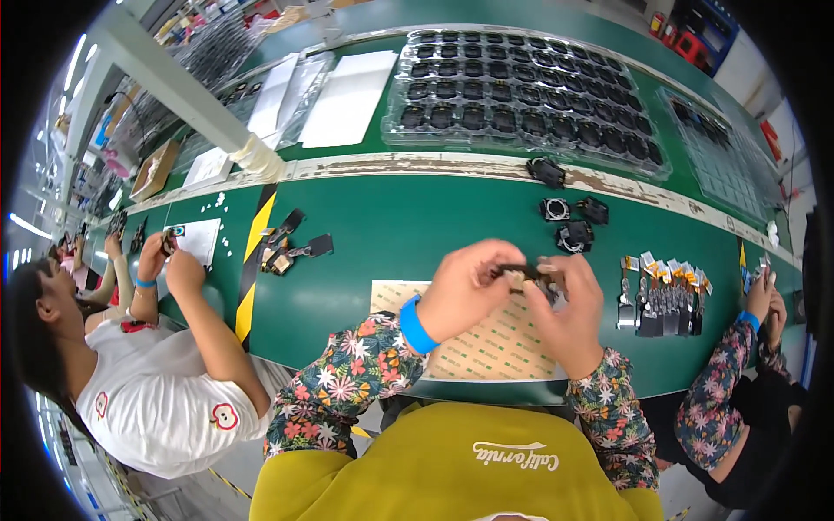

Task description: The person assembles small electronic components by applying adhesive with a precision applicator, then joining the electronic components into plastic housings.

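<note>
My left hand [465, 291] and my right hand [569, 308] meet above a tan sheet [486, 343] on the green table [391, 234]. Both pinch one small black part [530, 275] between the fingertips; most of it is hidden by my fingers. A blue band circles my left wrist. Three loose black square parts [569, 221] lie just beyond my hands, and one more black part [546, 171] sits on the worn strip further back.
A clear tray [521, 87] filled with several black parts stands at the back. A row of tagged black pieces [660, 300] lies to my right. A person in white works at the left, another person's hands [764, 300] at the right. White sheets [347, 95] lie back left.
</note>
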`<move>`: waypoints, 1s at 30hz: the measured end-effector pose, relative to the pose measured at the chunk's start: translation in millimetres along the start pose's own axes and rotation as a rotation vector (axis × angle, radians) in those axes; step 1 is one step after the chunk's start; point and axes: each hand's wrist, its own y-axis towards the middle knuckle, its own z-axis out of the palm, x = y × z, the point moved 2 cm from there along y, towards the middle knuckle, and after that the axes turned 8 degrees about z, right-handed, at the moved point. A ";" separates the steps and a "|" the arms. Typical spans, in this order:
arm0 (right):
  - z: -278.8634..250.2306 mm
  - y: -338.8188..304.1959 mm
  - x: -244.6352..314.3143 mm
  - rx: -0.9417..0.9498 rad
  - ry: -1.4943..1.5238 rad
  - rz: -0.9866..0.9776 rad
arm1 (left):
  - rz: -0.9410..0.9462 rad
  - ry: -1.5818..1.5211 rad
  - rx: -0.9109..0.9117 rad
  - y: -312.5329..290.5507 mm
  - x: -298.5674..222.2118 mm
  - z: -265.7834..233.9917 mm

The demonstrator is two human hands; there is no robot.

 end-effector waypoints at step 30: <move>17.8 -20.0 -12.2 0.393 -0.277 -0.177 | 0.771 1.266 0.199 127.9 -4.3 13.2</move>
